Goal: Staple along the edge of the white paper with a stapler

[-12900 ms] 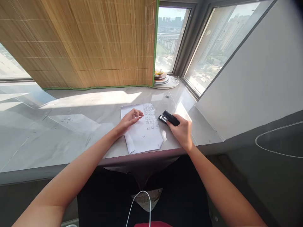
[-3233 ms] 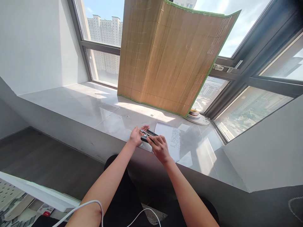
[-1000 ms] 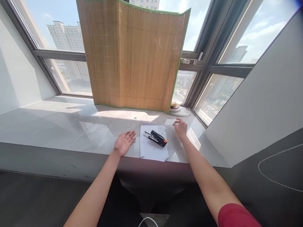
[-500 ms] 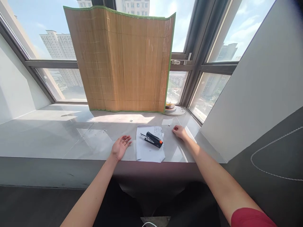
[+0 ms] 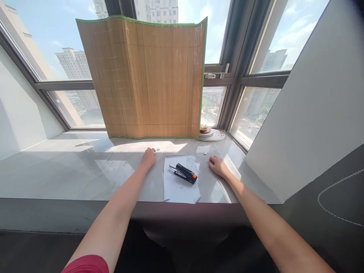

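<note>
A black stapler (image 5: 183, 173) with an orange part lies opened out on white paper sheets (image 5: 176, 192) on the sill. Beyond the paper's left corner, my left hand (image 5: 149, 156) reaches to small staple pieces (image 5: 157, 149), its fingers drawn together at the left of them; what they hold, if anything, is too small to name. My right hand (image 5: 217, 165) rests on the sill to the right of the paper, fingers curled in, and whatever is inside is hidden. A small pale piece (image 5: 205, 153) lies just beyond it.
A bamboo mat (image 5: 159, 83) with green edging stands against the window. Stacked round plates or discs (image 5: 207, 132) sit at its right foot. Tiny scattered bits (image 5: 121, 163) lie on the sill (image 5: 57, 174) at the left. A white wall slants down at the right.
My left hand has moved forward from beside the paper to the small staple pieces, and its spread fingers have drawn together. My right hand stays about where it was. The view has shifted slightly.
</note>
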Action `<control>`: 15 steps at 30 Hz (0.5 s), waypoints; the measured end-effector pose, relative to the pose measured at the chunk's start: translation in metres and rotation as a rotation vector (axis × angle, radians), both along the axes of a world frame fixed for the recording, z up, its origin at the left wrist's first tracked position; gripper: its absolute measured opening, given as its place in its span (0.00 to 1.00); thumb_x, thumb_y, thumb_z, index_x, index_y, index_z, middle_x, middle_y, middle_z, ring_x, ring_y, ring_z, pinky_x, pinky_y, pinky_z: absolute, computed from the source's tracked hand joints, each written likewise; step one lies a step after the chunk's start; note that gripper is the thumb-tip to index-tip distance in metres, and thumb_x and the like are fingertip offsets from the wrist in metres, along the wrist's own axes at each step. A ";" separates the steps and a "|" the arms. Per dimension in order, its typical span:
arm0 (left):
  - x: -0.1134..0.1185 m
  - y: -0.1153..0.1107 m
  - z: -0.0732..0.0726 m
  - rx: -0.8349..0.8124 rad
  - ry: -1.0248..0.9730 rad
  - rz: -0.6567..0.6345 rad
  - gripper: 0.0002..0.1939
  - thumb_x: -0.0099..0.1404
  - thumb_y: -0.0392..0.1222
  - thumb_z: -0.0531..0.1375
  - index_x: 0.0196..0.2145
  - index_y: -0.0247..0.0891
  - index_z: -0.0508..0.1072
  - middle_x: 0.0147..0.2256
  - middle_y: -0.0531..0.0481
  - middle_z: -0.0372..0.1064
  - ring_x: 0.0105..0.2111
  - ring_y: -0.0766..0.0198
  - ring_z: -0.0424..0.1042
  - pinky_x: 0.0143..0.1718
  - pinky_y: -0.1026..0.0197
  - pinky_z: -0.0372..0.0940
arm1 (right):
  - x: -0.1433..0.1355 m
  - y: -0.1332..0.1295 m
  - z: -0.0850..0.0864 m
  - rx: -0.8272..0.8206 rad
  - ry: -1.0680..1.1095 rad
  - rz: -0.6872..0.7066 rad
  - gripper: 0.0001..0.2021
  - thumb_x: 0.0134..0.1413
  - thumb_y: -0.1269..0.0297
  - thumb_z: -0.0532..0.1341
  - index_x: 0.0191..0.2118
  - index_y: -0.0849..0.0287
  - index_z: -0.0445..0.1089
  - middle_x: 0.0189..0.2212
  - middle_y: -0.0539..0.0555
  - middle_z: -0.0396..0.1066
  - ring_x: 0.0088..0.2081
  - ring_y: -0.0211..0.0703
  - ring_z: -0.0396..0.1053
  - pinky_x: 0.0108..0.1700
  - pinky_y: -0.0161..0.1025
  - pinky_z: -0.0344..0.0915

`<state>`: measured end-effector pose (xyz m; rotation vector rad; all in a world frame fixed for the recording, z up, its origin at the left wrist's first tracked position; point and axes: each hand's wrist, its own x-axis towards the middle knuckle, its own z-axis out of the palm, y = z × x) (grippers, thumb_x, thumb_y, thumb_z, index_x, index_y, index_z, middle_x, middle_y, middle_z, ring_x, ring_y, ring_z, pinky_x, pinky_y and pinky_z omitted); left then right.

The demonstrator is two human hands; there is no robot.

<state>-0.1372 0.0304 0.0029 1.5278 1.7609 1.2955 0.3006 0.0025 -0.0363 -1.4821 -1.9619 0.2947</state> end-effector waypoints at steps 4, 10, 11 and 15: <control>0.010 0.021 -0.007 0.033 -0.012 -0.056 0.07 0.63 0.32 0.61 0.37 0.41 0.74 0.58 0.34 0.70 0.71 0.45 0.55 0.72 0.44 0.45 | 0.003 0.002 -0.004 0.009 0.013 0.013 0.05 0.57 0.63 0.56 0.29 0.53 0.63 0.33 0.53 0.68 0.37 0.48 0.67 0.42 0.43 0.64; 0.017 0.006 -0.020 0.007 -0.007 -0.056 0.09 0.65 0.30 0.60 0.30 0.41 0.70 0.51 0.34 0.72 0.67 0.42 0.59 0.73 0.43 0.42 | 0.004 0.004 -0.006 -0.002 0.013 0.001 0.05 0.56 0.63 0.56 0.29 0.53 0.64 0.32 0.53 0.68 0.36 0.47 0.66 0.40 0.42 0.63; 0.018 0.000 -0.021 0.000 0.004 -0.047 0.10 0.65 0.30 0.60 0.28 0.42 0.69 0.51 0.34 0.72 0.67 0.41 0.60 0.73 0.43 0.43 | 0.004 0.004 -0.005 0.003 0.014 0.000 0.05 0.55 0.63 0.56 0.29 0.54 0.64 0.32 0.53 0.68 0.36 0.47 0.66 0.41 0.42 0.63; 0.027 -0.038 -0.023 0.009 0.008 -0.003 0.09 0.68 0.33 0.59 0.30 0.43 0.68 0.47 0.36 0.72 0.66 0.40 0.61 0.70 0.45 0.50 | 0.004 0.002 -0.004 -0.012 0.013 0.005 0.06 0.56 0.64 0.55 0.29 0.54 0.65 0.33 0.53 0.68 0.36 0.46 0.66 0.41 0.42 0.62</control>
